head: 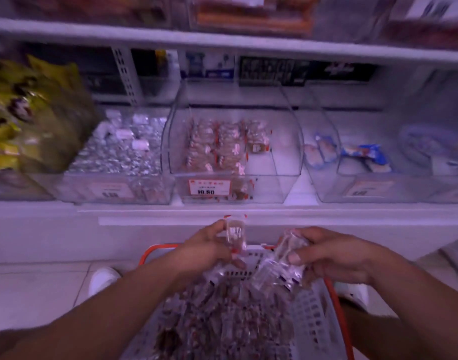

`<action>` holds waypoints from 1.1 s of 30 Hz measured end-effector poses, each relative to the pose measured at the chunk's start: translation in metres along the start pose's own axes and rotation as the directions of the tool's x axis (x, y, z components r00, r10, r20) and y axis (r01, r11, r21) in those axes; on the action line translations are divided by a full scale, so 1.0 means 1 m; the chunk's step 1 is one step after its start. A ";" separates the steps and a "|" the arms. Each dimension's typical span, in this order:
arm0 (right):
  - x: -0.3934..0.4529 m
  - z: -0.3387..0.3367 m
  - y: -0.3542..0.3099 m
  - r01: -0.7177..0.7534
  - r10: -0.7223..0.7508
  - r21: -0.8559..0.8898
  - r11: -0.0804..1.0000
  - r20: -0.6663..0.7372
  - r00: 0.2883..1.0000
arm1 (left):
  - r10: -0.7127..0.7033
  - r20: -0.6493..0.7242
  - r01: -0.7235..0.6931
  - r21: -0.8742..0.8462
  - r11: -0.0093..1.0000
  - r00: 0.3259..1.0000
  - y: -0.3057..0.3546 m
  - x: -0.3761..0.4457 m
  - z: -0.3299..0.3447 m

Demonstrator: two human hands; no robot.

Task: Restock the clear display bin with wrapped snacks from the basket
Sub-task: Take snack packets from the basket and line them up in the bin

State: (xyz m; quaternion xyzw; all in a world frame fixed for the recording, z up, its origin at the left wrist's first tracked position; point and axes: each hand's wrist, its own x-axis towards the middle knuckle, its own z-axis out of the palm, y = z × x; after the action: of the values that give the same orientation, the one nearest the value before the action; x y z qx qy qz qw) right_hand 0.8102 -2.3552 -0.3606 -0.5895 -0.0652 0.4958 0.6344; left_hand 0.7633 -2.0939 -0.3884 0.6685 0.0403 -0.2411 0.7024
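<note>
Gripping one clear-wrapped snack (235, 233) in the left hand (209, 246) and a bundle (283, 263) in the right hand (334, 255) above the white basket (313, 310), the person is advisedly lifting both level toward the half-filled clear display bin (287, 162), fingers clamped.

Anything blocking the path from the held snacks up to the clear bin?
Nothing visible. Left hand and right hand each hold wrapped snacks above the basket; the clear display bin is open-topped, right side unfilled.
</note>
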 end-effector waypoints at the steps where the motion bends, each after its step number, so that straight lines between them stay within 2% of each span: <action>1: -0.010 0.009 -0.008 0.041 -0.042 0.026 0.999 0.017 0.999 | 0.021 0.019 -0.020 -0.023 1.000 1.000 0.009 -0.009 0.005; 3: -0.023 0.022 -0.013 0.116 -0.117 0.095 0.989 0.006 0.993 | 0.037 0.028 -0.035 -0.080 0.996 0.999 0.017 -0.025 0.014; 6: -0.025 0.035 -0.005 0.170 -0.168 0.154 0.973 -0.029 0.985 | -0.082 -0.136 0.064 -0.131 0.989 0.987 0.008 -0.034 0.022; 8: -0.014 0.043 -0.004 0.190 -0.188 0.140 0.972 -0.033 0.982 | -0.075 -0.230 0.059 -0.078 0.995 0.970 0.001 -0.037 0.025; 11: 0.007 0.047 -0.009 0.223 -0.214 0.046 0.974 -0.151 0.965 | -0.063 -0.276 0.072 0.023 0.997 0.959 -0.002 -0.028 0.028; 13: 0.015 0.044 -0.014 0.295 -0.329 -0.157 0.942 -0.274 0.904 | -0.108 -0.347 0.081 -0.093 0.992 0.931 0.001 -0.016 0.023; 15: 0.020 0.042 -0.014 0.370 -0.528 -0.424 0.827 -0.358 0.770 | -0.183 -0.354 0.080 -0.288 0.954 0.917 0.007 -0.004 0.015; 16: 0.022 0.043 -0.012 0.406 -0.635 -0.539 0.738 -0.348 0.690 | -0.223 -0.344 0.101 -0.337 0.936 0.912 0.009 0.000 0.010; 18: 0.029 0.048 -0.004 0.474 -0.786 -0.715 0.514 -0.171 0.594 | -0.301 -0.281 0.148 -0.459 0.876 0.911 0.013 0.006 0.004; 20: 0.038 0.054 0.008 0.492 -0.811 -0.821 0.290 0.062 0.581 | -0.329 -0.209 0.161 -0.564 0.810 0.921 0.015 0.013 0.002; 22: 0.044 0.057 0.017 0.489 -0.762 -0.852 0.185 0.191 0.619 | -0.283 -0.222 0.134 -0.516 0.846 0.933 0.014 0.018 0.004; 24: 0.043 0.054 0.019 0.493 -0.731 -0.836 0.241 0.177 0.659 | -0.235 -0.324 0.055 -0.478 0.877 0.917 0.011 0.020 0.003; 26: 0.040 0.051 0.016 0.495 -0.716 -0.767 0.408 0.068 0.695 | -0.207 -0.402 -0.009 -0.473 0.881 0.892 0.013 0.020 -0.003; 28: 0.036 0.047 0.012 0.547 -0.738 -0.639 0.541 -0.048 0.673 | -0.194 -0.448 -0.046 -0.471 0.881 0.873 0.014 0.020 -0.008; 29: 0.035 0.045 0.011 0.571 -0.763 -0.604 0.556 -0.100 0.638 | -0.190 -0.459 -0.050 -0.461 0.886 0.868 0.014 0.020 -0.008; 31: 0.035 0.046 0.008 0.559 -0.856 -0.701 0.442 -0.143 0.497 | -0.185 -0.469 -0.033 -0.419 0.907 0.864 0.012 0.019 -0.004; 33: 0.038 0.050 0.010 0.505 -0.929 -0.823 0.259 -0.069 0.364 | -0.220 -0.409 0.013 -0.452 0.892 0.886 0.011 0.017 0.005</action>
State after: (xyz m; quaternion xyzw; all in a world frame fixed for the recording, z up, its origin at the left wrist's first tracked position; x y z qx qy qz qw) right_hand 0.7897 -2.2959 -0.3732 -0.7804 -0.3336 -0.1347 0.5114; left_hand 0.7814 -2.1039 -0.3842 0.5272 0.2957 -0.1076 0.7893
